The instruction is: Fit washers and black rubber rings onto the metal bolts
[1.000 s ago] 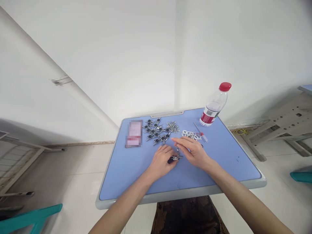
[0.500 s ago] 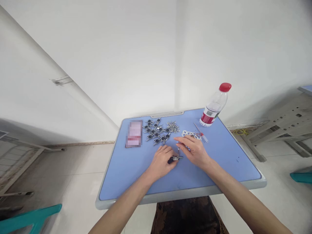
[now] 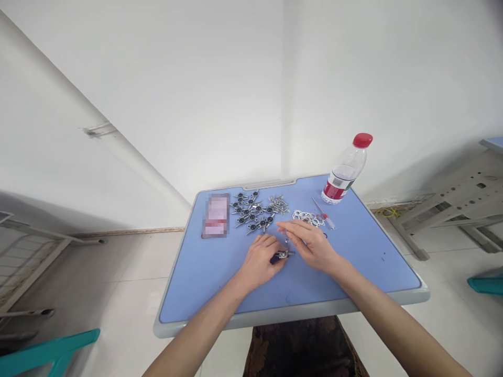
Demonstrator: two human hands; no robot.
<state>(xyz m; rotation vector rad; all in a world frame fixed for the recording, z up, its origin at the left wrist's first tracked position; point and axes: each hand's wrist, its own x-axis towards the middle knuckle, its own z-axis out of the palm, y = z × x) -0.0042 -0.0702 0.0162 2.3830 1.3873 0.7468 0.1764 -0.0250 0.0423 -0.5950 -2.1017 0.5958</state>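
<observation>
Small metal fitting [image 3: 282, 254], dark at one end, thin pin upright, clasped against the blue desk [image 3: 204, 309] under the curled left hand [image 3: 260, 261]; right hand [image 3: 310, 245] held just beside, grip untellable; star-shaped fittings [image 3: 249, 211], screws [image 3: 278, 204], washers [image 3: 308, 218] scattered beyond.

Bracket: small steel multi-armed bracket [image 3: 283, 254] with a dark end — held low, that dark end tucked against the left hand's [image 3: 260, 261] fingers.
Screw: thin silver screw [image 3: 286, 242] — standing upright from the bracket, just beside the right hand [image 3: 312, 245], its tip too small to make out.
</observation>
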